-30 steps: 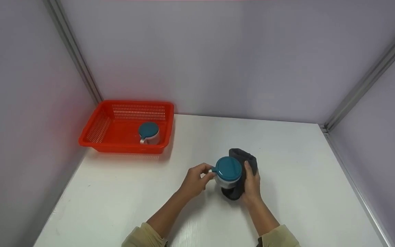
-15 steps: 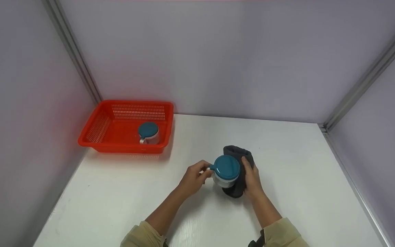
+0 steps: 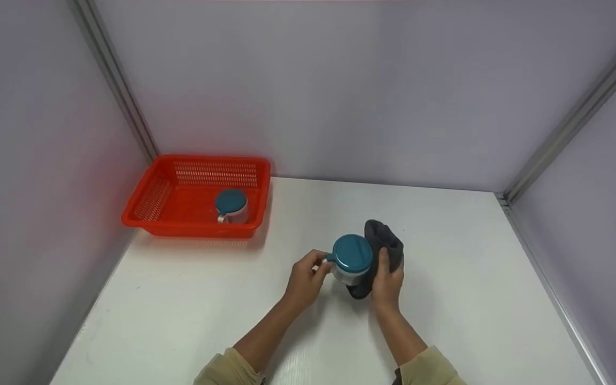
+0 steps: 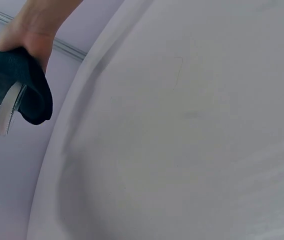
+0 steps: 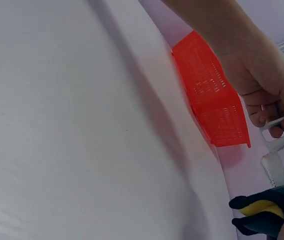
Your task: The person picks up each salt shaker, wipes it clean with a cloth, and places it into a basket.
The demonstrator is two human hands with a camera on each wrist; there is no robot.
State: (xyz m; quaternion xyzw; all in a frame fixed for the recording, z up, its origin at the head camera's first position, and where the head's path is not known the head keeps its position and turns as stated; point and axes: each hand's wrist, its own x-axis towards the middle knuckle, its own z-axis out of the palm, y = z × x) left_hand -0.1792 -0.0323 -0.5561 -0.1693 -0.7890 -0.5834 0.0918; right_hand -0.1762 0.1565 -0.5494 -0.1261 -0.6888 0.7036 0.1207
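Observation:
In the head view my left hand (image 3: pixel 303 282) pinches the handle of a lidded jar (image 3: pixel 352 254) with a round teal lid and a pale, see-through body. My right hand (image 3: pixel 388 282) holds a folded dark grey cloth (image 3: pixel 384 235) against the jar's right side. In the right wrist view the left fingers curl at the white handle (image 5: pixel 279 134), and yellow shows inside the folds of the cloth (image 5: pixel 277 200). The left wrist view has the cloth (image 4: pixel 34 92) wrapped beside the clear jar body (image 4: pixel 9 107), raised above the table.
A red plastic basket (image 3: pixel 195 231) with slotted sides stands at the back left of the white table (image 3: pixel 190 310). Inside it, toward its right end, sits a similar teal-lidded jar (image 3: pixel 233 206). Pale panels (image 3: pixel 318 91) enclose the table at the back and sides.
The jar has shifted slightly away from the body. The cloth first slid left, then swung right and farther back, with the right hand turning along. The left hand keeps its pinch.

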